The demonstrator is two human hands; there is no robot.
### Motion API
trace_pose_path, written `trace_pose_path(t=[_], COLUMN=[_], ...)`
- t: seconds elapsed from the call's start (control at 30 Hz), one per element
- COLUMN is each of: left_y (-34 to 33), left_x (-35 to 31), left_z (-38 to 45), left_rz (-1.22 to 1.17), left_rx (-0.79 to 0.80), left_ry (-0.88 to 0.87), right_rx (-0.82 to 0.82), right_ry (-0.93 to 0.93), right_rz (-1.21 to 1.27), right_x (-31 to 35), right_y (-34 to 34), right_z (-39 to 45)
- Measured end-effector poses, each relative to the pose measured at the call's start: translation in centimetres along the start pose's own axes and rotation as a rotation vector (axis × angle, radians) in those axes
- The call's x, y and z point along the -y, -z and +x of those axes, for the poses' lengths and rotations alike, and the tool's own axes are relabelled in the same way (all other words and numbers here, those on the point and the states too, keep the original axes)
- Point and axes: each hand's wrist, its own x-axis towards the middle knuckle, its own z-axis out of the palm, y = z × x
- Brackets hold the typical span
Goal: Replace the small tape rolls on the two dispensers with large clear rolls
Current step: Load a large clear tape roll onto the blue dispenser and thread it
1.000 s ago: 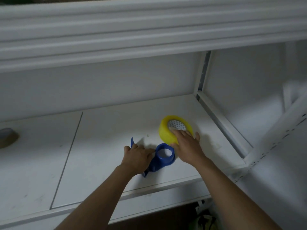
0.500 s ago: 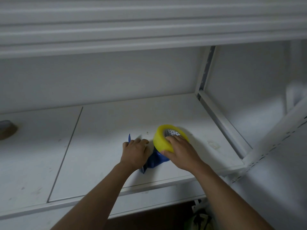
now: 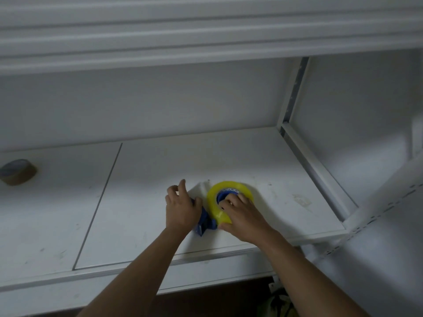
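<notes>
The dispenser (image 3: 204, 223) lies on the shelf (image 3: 263, 156), near its front edge. The left hand (image 3: 182, 208) grips the dispenser's handle end, index finger lifted. The yellow roll (image 3: 215, 202) sits around the dispenser's blue hub. The right hand (image 3: 245, 217) holds the roll: thumb at the near rim, fingers curled over the top into the core. A brown roll (image 3: 17, 171) lies on the shelf at far left, well apart.
</notes>
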Motion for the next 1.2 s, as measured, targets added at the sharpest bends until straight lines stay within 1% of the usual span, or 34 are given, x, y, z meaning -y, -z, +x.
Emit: trace_pose_path(t=[0.1, 0.17, 0.2, 0.23, 0.3, 0.33, 0.37, 0.4, 0.47, 0.53, 0.6, 0.67, 0.73, 0.8, 0.83, 0.9, 0.97, 1.07, 1.13, 1.2], left_y=[0.1, 0.0, 0.0, 0.1, 0.3, 0.4, 0.5, 0.6, 1.0, 1.3, 1.7, 2.0, 2.2, 2.3, 2.4, 2.8, 3.6, 4.6, 5.2, 5.6], left_x=[-0.3, -0.4, -0.3, -0.3, -0.4, -0.4, -0.5, -0.5, -0.6, -0.6, -0.6, -0.7, -0.9, -1.1, -1.2, -1.4, -1.7, -1.9, -2.5, -3.2], left_z=[0.0, 0.1, 0.2, 0.3, 0.6, 0.7, 0.9, 1.0, 1.2, 1.2, 1.1, 1.1, 1.0, 0.9, 0.8, 1.0, 1.2, 1.9, 2.0, 1.8], left_rz=[-0.086, -0.118, -0.129, -0.132, -0.121, -0.104, -0.087, -0.073, -0.064, -0.105, -0.135, -0.170, -0.257, -0.329, -0.323, -0.323, -0.458, -0.689, -0.736, -0.717], left_rx=[0.030, 0.054, 0.074, 0.099, 0.168, 0.202, 0.221, 0.222, 0.239, 0.293, 0.338, 0.346, 0.348, 0.346, 0.325, 0.225, 0.144, 0.066, 0.059, 0.051], left_ry=[0.096, 0.158, 0.191, 0.221, 0.245, 0.251, 0.266, 0.283, 0.308, 0.326, 0.334, 0.351, 0.379, 0.385, 0.365, 0.291, 0.239, 0.210, 0.169, 0.119], right_rx=[-0.007, 0.020, -0.007, -0.079, -0.236, -0.256, -0.236, -0.180, -0.053, -0.001, 0.007, 0.009, -0.003, -0.074, -0.146, -0.322, -0.457, -0.508, -0.517, -0.518], right_ry=[0.009, -0.008, -0.038, -0.087, -0.270, -0.388, -0.494, -0.582, -0.682, -0.710, -0.720, -0.719, -0.717, -0.705, -0.691, -0.668, -0.658, -0.673, -0.666, -0.646], right_rz=[-0.007, 0.063, 0.117, 0.161, 0.223, 0.243, 0.254, 0.271, 0.357, 0.463, 0.515, 0.536, 0.562, 0.581, 0.588, 0.641, 0.754, 0.878, 0.927, 0.956], right_x=[-0.5, -0.8, -0.9, -1.2, -2.0, -2.4, -2.9, -3.3, -3.7, -3.6, -3.5, -3.7, -3.7, -3.1, -2.9, -2.7, -2.7, -2.8, -2.8, -2.8], right_y=[-0.1, 0.2, 0.4, 0.5, 0.4, 0.4, 0.4, 0.2, 0.1, 0.1, 0.0, -0.4, -0.7, 0.0, 0.2, 0.5, 1.0, 1.6, 1.9, 1.9], right_z=[-0.2, -0.3, -0.3, -0.3, -0.1, 0.0, 0.1, 0.3, 0.6, 0.9, 1.2, 1.6, 1.7, 1.5, 1.4, 1.1, 1.0, 0.9, 0.8, 0.7])
